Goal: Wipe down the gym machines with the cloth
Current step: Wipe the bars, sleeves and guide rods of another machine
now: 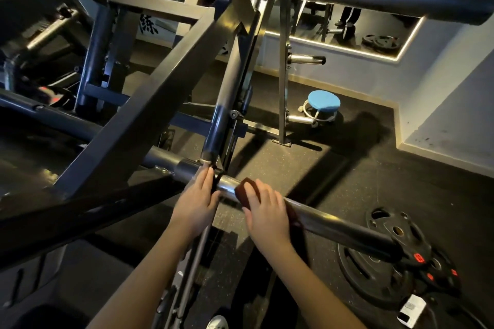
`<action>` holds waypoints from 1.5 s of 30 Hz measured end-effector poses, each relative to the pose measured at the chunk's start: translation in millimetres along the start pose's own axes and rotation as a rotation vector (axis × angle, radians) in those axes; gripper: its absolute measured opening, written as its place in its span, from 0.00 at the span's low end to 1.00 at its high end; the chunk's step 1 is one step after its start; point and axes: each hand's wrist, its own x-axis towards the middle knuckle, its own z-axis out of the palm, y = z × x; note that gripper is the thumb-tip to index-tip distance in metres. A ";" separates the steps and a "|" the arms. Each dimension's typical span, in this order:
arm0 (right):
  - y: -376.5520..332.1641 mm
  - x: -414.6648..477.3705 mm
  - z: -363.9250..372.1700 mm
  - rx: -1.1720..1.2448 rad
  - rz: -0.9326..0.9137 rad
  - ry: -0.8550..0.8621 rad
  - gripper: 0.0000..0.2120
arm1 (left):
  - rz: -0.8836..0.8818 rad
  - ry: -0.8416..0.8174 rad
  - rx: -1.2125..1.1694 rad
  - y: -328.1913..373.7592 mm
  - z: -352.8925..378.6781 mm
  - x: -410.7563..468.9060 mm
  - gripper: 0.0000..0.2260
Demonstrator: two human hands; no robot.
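Right hand (267,212) curls over cloth (244,189) on bar (334,224); left hand (196,200) rests at bar's inner end, grip unclear. Wrap your cloth fully; stroke toward bar's free end.

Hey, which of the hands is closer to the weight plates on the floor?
Right. The right hand holds the cloth on the bar, up and left of the weight plates; the left hand rests further left along that bar.

Two hands, left hand (196,201) and right hand (267,215); one cloth (244,191) under the right fingers (264,192); one stool (323,101) beyond them; at least three plates (374,283) right of them.
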 end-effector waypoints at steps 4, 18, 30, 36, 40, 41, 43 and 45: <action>-23.9 24.9 -0.3 0.082 -0.090 -0.104 0.28 | 0.019 -0.041 -0.025 -5.7 -4.6 -1.4 0.25; -23.0 24.6 2.7 0.069 -0.101 -0.073 0.28 | 0.081 -0.122 -0.058 -20.7 -19.1 2.0 0.25; -24.4 22.0 -11.1 0.287 -0.236 -0.074 0.26 | 0.161 0.153 0.208 -10.4 -52.3 -64.9 0.22; -69.0 12.2 -41.1 0.574 -0.509 -0.108 0.23 | 0.067 0.574 0.531 -16.7 -99.2 -133.5 0.20; -115.9 16.2 -59.8 0.716 -0.693 -0.034 0.21 | -0.051 0.682 0.778 -36.7 -127.9 -161.6 0.23; -127.5 17.7 -63.6 0.740 -0.727 0.011 0.20 | -0.031 0.652 0.875 -42.4 -131.7 -165.9 0.24; -151.3 21.0 -70.5 0.795 -0.785 0.141 0.20 | 0.019 0.622 1.030 -51.7 -138.0 -172.2 0.23; -175.1 22.2 -71.7 0.836 -0.830 0.245 0.19 | -0.001 0.656 1.095 -57.7 -147.7 -178.4 0.24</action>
